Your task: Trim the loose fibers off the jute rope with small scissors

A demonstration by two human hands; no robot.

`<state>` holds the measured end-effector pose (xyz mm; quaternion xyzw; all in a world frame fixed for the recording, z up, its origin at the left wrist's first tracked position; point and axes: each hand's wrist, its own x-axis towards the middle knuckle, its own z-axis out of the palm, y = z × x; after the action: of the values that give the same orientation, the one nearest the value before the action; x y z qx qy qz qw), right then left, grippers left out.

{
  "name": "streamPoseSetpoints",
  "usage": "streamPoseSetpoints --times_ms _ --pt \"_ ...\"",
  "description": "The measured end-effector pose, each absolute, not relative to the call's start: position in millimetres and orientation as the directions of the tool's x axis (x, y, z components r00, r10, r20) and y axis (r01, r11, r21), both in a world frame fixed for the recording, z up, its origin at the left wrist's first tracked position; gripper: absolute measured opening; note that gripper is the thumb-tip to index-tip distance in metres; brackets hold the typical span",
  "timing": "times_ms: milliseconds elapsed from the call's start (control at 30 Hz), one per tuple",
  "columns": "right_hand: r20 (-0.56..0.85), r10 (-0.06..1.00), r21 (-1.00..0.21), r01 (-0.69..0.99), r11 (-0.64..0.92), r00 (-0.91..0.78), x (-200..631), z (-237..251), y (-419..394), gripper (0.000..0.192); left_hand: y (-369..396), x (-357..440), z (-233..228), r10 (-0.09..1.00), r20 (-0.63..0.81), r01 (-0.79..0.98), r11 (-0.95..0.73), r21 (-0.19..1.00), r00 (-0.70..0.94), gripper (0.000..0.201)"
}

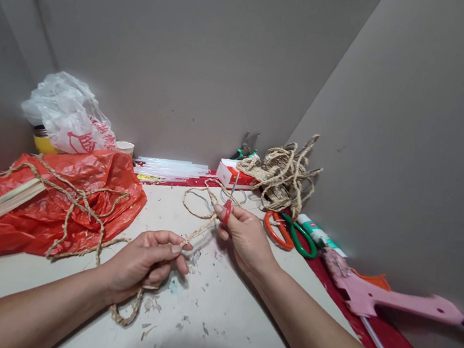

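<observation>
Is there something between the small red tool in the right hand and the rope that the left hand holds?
Nothing visible: the right hand holds the red tool just above the braided rope, pinched by the left hand.

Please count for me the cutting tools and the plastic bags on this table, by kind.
Scissors: 3, a small red pair in the right hand, an orange pair, a green pair
Pliers: 1
Plastic bags: 2, red, white
Total: 6

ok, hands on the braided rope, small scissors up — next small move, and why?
Probably bring the scissors in the right hand down to the braided rope just past the left hand: the rope is pinched there, and the blades point away from it.
</observation>
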<state>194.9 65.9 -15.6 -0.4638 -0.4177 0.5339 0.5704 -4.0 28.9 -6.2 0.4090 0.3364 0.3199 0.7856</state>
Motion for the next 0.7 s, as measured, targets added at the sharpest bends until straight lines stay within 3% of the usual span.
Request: streamPoseSetpoints --times_ms 267,467,700 --pt "0.031 1.0 -0.976 -0.214 0.03 0.001 184.1 -14.8 51.8 0.032 27.2 -0.2 -5.2 0.802 -0.296 -0.219 0.46 0.86 0.519 0.027" --pt "0.069 0.991 -0.998 -0.014 0.068 -0.113 165.8 -4.0 32.0 0.034 24.4 -0.1 -7.5 0.821 -0.235 -0.245 0.408 0.88 0.521 0.025" --pt "0.068 0.995 -0.998 -0.009 0.068 -0.067 170.8 -6.0 34.7 0.033 24.1 -2.3 -9.5 0.824 -0.225 -0.253 0.4 0.881 0.52 0.023"
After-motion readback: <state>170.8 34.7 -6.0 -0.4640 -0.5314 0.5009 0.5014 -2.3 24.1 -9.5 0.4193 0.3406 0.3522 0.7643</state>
